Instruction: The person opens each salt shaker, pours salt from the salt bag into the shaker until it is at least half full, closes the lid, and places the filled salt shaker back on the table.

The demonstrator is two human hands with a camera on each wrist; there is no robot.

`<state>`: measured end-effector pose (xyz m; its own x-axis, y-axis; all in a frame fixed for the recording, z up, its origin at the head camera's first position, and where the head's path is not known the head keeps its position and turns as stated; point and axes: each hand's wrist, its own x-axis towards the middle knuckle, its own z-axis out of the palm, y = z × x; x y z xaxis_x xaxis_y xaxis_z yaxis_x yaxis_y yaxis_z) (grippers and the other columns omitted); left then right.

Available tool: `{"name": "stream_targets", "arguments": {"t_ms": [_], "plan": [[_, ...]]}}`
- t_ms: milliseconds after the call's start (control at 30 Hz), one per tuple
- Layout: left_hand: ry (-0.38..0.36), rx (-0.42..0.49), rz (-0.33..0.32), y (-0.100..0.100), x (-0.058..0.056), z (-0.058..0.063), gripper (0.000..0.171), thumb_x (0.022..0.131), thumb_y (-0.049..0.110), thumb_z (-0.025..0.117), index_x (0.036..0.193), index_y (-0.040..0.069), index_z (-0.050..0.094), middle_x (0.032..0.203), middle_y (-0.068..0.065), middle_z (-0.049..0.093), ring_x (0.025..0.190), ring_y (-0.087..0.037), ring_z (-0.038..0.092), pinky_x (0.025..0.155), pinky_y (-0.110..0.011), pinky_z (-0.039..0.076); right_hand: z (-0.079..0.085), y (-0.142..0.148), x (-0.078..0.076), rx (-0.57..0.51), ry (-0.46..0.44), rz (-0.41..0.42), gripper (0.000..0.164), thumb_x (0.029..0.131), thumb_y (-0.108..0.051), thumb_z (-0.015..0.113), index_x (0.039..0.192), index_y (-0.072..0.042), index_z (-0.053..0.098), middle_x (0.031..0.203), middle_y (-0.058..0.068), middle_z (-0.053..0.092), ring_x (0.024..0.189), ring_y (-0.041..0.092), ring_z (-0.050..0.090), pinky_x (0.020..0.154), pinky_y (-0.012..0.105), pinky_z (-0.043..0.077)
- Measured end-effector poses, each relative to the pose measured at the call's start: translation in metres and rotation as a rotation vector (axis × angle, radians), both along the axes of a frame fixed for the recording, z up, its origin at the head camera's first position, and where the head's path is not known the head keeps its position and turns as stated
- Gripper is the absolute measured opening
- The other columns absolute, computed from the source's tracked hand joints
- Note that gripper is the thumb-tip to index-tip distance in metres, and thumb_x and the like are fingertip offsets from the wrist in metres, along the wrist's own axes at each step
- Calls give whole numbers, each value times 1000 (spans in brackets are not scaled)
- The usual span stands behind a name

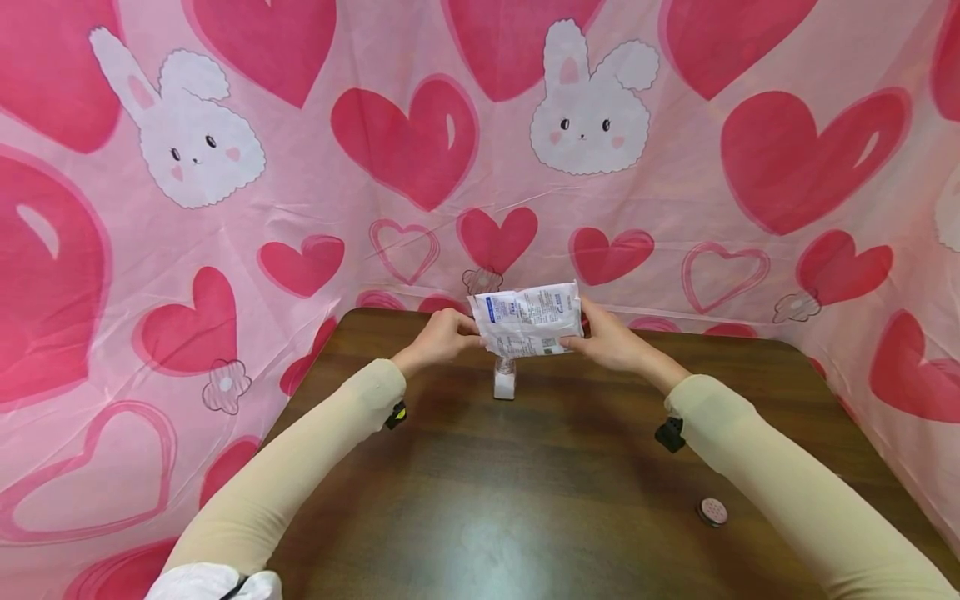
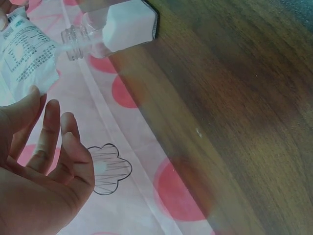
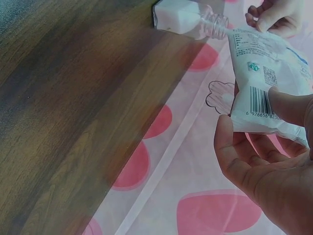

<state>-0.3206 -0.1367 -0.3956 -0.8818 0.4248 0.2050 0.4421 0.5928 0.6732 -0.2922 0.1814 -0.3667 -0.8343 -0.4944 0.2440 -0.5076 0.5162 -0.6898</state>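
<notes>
A white printed bag (image 1: pixel 528 321) is held tilted above a small clear bottle (image 1: pixel 505 383), which stands upright on the table. White grainy stuff (image 2: pixel 128 27) fills the bottle's lower part, and a thin white trickle runs from the bag's corner to its open mouth. My left hand (image 1: pixel 442 340) pinches the bag's edge near that corner between thumb and forefinger; the other fingers are loosely bent. With thumb on the printed face and fingers underneath, my right hand (image 1: pixel 611 337) grips the bag's barcode end (image 3: pixel 261 100). The contents inside the bag are hidden.
A round cap with small holes (image 1: pixel 712 512) lies at the right on the brown wooden table (image 1: pixel 480 483). Pink cloth (image 1: pixel 502 183) with hearts and rabbits hangs behind and along the sides of the table.
</notes>
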Motion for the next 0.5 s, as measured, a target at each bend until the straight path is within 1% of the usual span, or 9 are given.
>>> {"name": "stream_targets", "arguments": {"t_ms": [267,500], "plan": [[20,-14,1,0,-1,-1,13,94,15,82,103,5,84,89,-5,76,65,-17,53,56,-28,41,-1,1,0,-14,-6,10,61,96,0,75,148,3,43,126,26,64,98,35,66,74,39,57],[13,-8,4,1,1,-1,13,94,14,82,102,5,84,88,-5,75,65,-16,53,56,-29,40,-4,3,0,-20,0,14,60,96,0,75,148,2,44,128,25,64,102,36,67,77,42,57]]}}
